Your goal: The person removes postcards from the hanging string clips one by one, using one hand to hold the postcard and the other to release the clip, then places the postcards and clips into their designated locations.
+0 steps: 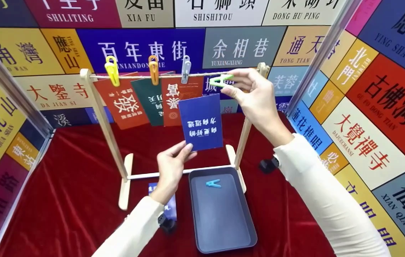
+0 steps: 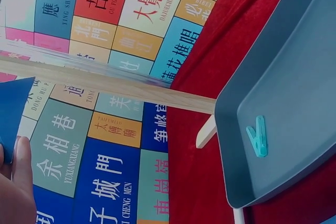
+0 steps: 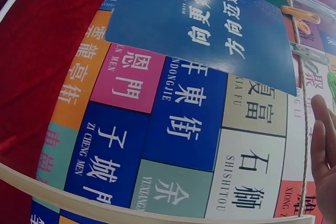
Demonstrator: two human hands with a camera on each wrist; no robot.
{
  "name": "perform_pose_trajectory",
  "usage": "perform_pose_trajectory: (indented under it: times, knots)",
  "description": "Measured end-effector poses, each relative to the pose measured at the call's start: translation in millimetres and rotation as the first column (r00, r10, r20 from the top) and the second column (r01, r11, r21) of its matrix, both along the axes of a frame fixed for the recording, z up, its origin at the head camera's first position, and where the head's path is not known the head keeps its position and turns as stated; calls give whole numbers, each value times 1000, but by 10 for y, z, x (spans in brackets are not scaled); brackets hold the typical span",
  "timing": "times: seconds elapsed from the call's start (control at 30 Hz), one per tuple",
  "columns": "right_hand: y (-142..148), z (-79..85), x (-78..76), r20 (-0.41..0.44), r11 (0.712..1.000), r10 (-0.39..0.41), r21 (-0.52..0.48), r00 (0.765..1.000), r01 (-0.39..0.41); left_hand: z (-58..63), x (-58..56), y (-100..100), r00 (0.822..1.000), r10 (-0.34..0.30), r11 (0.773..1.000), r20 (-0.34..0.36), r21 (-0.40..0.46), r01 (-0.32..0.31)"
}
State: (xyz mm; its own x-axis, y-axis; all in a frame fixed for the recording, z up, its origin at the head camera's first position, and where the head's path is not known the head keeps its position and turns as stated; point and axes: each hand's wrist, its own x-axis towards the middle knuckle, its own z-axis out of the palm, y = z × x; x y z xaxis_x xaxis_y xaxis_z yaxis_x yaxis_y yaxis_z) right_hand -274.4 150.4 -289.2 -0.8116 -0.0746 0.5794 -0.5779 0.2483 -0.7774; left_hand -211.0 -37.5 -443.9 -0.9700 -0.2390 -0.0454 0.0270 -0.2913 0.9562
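Blue card (image 1: 201, 114), white characters; lime-green peg (image 1: 212, 82).
My feed shows yellow peg (image 1: 114, 77), orange peg (image 1: 155, 74), grey peg (image 1: 185, 72); red cards (image 1: 122, 103), dark green card (image 1: 143, 96); turquoise peg (image 1: 212, 184); slate-grey tray (image 1: 224, 221); crimson cloth (image 1: 63, 185); colour-block lettered wall (image 1: 141, 43).

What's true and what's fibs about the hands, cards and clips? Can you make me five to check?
1. The left hand holds a blue card. True.
2. The right hand pinches a purple clip. False: it pinches a green clip.
3. One blue clip lies in the tray. True.
4. Ten cards hang from the rope. False: three hang there, a red card, a green card and another red card.
5. The orange clip is between the yellow clip and the gray clip. True.
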Motion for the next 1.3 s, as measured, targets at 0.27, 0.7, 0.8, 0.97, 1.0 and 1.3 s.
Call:
perform_pose_trajectory:
  times: [0.27, 0.7, 0.8, 0.97, 1.0, 1.3]
  knots:
    - [29, -90, 57, -6, 1000, 1, 13, 1000, -1, -42, 66, -42, 1000, 2, 1000, 20, -2, -2]
    - [49, -209, 142, -89, 999, 51, 1, 995, -51, -119, 162, -114, 999, 35, 999, 20, -3, -35]
    - [57, -250, 157, -101, 999, 34, 13, 994, -33, -174, 195, -133, 999, 37, 999, 7, 12, -37]
    - [70, -321, 200, -111, 998, -15, 53, 994, 21, -252, 245, -162, 999, 38, 999, -3, 39, -38]
    - [71, -333, 212, -109, 998, -21, 56, 994, 27, -261, 252, -168, 999, 40, 998, -4, 39, -40]
    - [80, -439, 292, -111, 1000, -6, 19, 994, 8, -275, 290, -235, 999, 40, 997, 20, 67, -41]
